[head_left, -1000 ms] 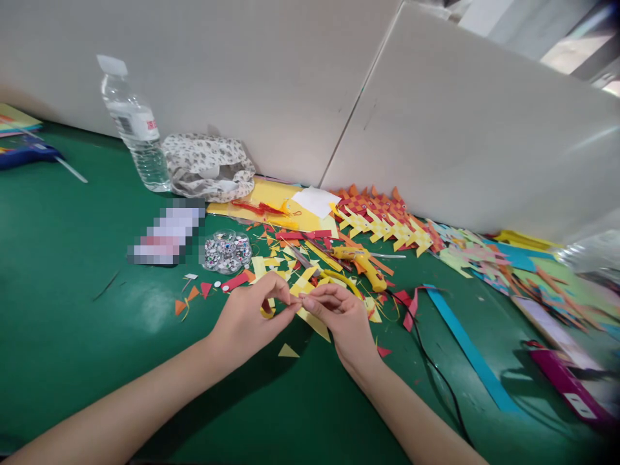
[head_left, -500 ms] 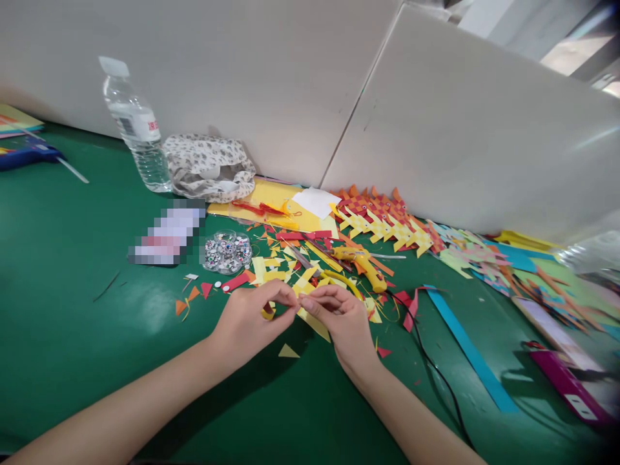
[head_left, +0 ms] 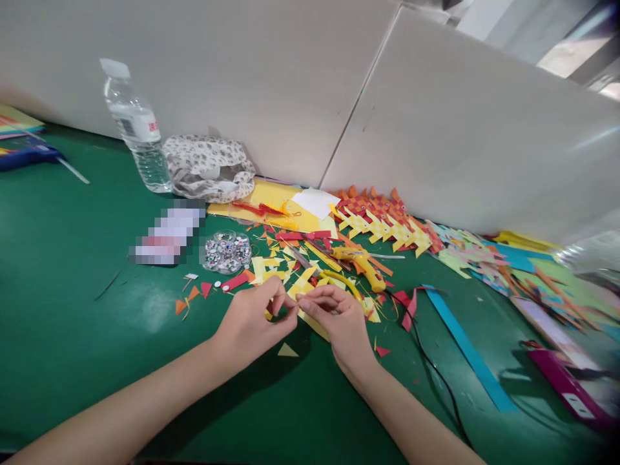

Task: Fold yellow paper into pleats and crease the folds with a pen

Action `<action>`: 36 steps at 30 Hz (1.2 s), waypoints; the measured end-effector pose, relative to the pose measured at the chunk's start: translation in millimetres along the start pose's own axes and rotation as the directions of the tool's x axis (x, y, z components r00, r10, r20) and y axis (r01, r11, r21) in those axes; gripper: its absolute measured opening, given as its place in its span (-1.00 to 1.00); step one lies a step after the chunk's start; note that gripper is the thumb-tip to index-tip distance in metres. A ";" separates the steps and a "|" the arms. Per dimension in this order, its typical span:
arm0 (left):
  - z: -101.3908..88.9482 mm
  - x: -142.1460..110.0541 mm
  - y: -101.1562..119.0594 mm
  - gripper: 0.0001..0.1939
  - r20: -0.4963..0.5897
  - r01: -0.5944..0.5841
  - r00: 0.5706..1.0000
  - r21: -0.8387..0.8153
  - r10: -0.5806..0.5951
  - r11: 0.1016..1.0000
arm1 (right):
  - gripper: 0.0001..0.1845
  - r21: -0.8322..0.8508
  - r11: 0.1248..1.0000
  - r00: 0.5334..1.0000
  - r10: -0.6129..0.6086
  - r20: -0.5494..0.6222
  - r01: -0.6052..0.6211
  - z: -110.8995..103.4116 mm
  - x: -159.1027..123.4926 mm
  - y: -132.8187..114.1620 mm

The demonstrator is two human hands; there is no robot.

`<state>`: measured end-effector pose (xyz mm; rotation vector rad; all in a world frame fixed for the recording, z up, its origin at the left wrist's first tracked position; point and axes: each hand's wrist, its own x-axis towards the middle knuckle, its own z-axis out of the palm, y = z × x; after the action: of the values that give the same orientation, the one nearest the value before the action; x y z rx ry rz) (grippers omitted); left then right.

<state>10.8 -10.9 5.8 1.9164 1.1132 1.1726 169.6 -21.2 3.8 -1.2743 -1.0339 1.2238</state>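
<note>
My left hand (head_left: 256, 320) and my right hand (head_left: 341, 323) meet at the fingertips over the middle of the pile of scraps. Each hand is closed in a pinch. Whatever lies between the fingertips is too small to make out. Just under the fingers shows a piece of yellow paper (head_left: 314, 326), partly covered by them. Beyond the hands lie scissors with yellow handles (head_left: 341, 279) among yellow paper scraps. A yellow glue gun (head_left: 365, 265) rests a little further right. A loose yellow triangle (head_left: 288, 351) lies on the table below the left fingers.
At the left stand a water bottle (head_left: 138, 129) and a patterned cloth pouch (head_left: 208, 168). A phone (head_left: 169, 236) and a clear case of googly eyes (head_left: 227, 252) lie nearer. Woven paper fish (head_left: 382, 223) line the wall. A blue strip (head_left: 469, 349), black cord (head_left: 436, 371) and purple power strip (head_left: 566, 384) are at right.
My left fingers have curled in slightly and sit a touch higher against the right fingertips. Everything on the table stays where it was.
</note>
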 end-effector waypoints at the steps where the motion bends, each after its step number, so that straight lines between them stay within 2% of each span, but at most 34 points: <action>1: 0.2 0.1 0.2 -0.66 0.000 0.002 1.000 0.004 -0.002 1.000 | -0.75 0.003 1.000 1.000 0.001 0.004 -0.001 0.2 0.0 0.1; 6: 1.1 0.7 0.2 -0.65 -0.007 0.026 1.000 -0.020 -0.026 0.999 | -0.76 0.008 1.000 0.999 0.002 0.037 -0.002 0.9 0.9 -1.1; 13: 0.0 2.5 0.1 -0.62 -0.023 0.102 0.994 -0.135 -0.107 0.986 | -0.75 -0.007 1.000 0.996 -0.015 0.084 0.015 -3.2 2.9 -2.6; 19: -2.2 4.2 -2.5 -0.70 0.036 0.107 0.994 -0.223 -0.102 0.969 | -0.76 -0.004 1.000 0.998 -0.016 0.063 0.016 -4.3 4.7 -2.4; 26: -3.1 3.9 -3.3 -0.72 0.040 0.088 0.996 -0.168 -0.082 0.982 | -0.76 -0.012 1.000 0.998 -0.011 0.064 0.011 -3.8 4.2 -3.5; 36: -2.8 3.6 -8.0 -0.75 0.091 0.077 0.993 -0.089 -0.069 0.993 | -0.76 -0.108 0.993 0.996 -0.029 0.079 0.038 -4.1 3.2 -2.5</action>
<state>6.5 -4.0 1.7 1.8231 1.0549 1.0711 174.2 -18.2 5.7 -1.2966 -1.1884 1.2128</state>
